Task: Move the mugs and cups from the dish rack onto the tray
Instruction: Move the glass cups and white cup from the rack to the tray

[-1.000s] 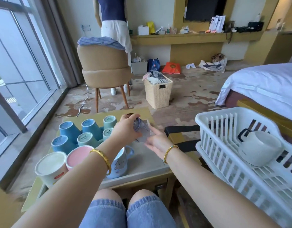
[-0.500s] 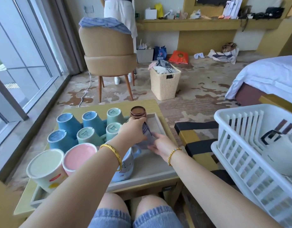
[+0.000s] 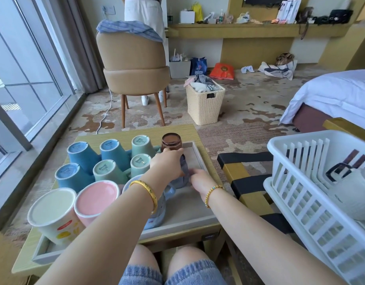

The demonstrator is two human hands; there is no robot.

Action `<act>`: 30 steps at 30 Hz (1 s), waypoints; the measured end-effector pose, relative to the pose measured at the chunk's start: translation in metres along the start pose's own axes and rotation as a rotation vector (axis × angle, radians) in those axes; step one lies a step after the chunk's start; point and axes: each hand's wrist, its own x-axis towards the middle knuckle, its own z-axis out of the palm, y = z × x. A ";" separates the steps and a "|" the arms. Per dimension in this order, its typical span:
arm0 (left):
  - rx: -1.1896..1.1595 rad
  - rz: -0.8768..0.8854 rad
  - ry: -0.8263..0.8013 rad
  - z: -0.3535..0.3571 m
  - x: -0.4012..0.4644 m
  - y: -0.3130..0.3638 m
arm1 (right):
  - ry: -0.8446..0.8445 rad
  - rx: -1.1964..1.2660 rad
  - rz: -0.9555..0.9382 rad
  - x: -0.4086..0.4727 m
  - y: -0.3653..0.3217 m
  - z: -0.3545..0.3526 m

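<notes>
on the table in front of the knees sits the grey tray, crowded on its left with upturned cups: a cream one, a pink one, three blue and three green, plus a brown glass at the far edge. to the right the white dish rack holds one white mug lying on its side (the last one visible there). both hands, left hand and right hand, close around a small greyish glass cup standing low on the tray, touching or nearly so. the risk, i judge, is the left forearm brushing the pale blue mug under it, or the glass knocking the brown one just behind when let go.
</notes>
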 end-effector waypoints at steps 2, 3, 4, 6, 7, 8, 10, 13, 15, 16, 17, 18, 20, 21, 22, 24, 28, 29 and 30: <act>0.002 -0.016 -0.013 0.001 0.001 0.001 | -0.002 -0.017 -0.007 0.001 0.000 -0.002; 0.002 -0.026 -0.014 0.001 0.001 0.001 | -0.002 -0.019 -0.011 0.001 0.000 -0.003; 0.001 -0.037 -0.011 0.002 0.001 0.002 | -0.003 -0.021 -0.016 0.001 0.000 -0.003; -0.007 -0.063 0.001 0.004 0.001 0.003 | -0.005 -0.033 -0.031 0.002 -0.001 -0.004; -0.014 -0.077 0.008 0.004 0.000 0.004 | -0.006 -0.038 -0.041 0.001 -0.001 -0.004; -0.021 -0.088 0.012 0.005 0.000 0.005 | -0.007 -0.044 -0.049 0.001 -0.001 -0.004; -0.035 -0.102 0.016 0.006 0.000 0.007 | -0.010 -0.064 -0.066 -0.002 -0.001 -0.005; -0.045 -0.117 0.002 0.006 -0.002 0.010 | -0.020 -0.117 -0.098 -0.008 -0.002 -0.005; -0.046 -0.110 -0.023 0.005 -0.006 0.011 | -0.033 -0.160 -0.119 -0.013 -0.002 -0.006; -0.054 -0.107 -0.038 0.004 -0.009 0.011 | -0.040 -0.181 -0.132 -0.016 -0.003 -0.007; -0.065 -0.106 -0.044 0.002 -0.013 0.011 | -0.039 -0.208 -0.146 -0.020 -0.004 -0.009; -0.076 -0.102 -0.027 -0.001 -0.017 0.013 | -0.024 -0.238 -0.161 -0.025 -0.007 -0.013; -0.100 -0.063 0.097 -0.010 -0.026 0.019 | 0.053 -0.256 -0.206 -0.034 -0.014 -0.027; -0.132 -0.032 0.177 -0.016 -0.031 0.026 | 0.094 -0.222 -0.230 -0.040 -0.019 -0.036; -0.185 0.000 0.244 -0.022 -0.035 0.034 | 0.134 -0.167 -0.258 -0.047 -0.024 -0.047; -0.295 0.069 0.337 -0.036 -0.043 0.057 | 0.221 -0.054 -0.325 -0.062 -0.032 -0.071; -0.404 0.237 0.430 -0.051 -0.060 0.117 | 0.452 0.024 -0.485 -0.100 -0.031 -0.129; -0.426 0.272 0.430 -0.050 -0.064 0.133 | 0.511 0.017 -0.517 -0.109 -0.026 -0.143; -0.443 0.305 0.422 -0.047 -0.068 0.148 | 0.565 -0.004 -0.539 -0.116 -0.019 -0.157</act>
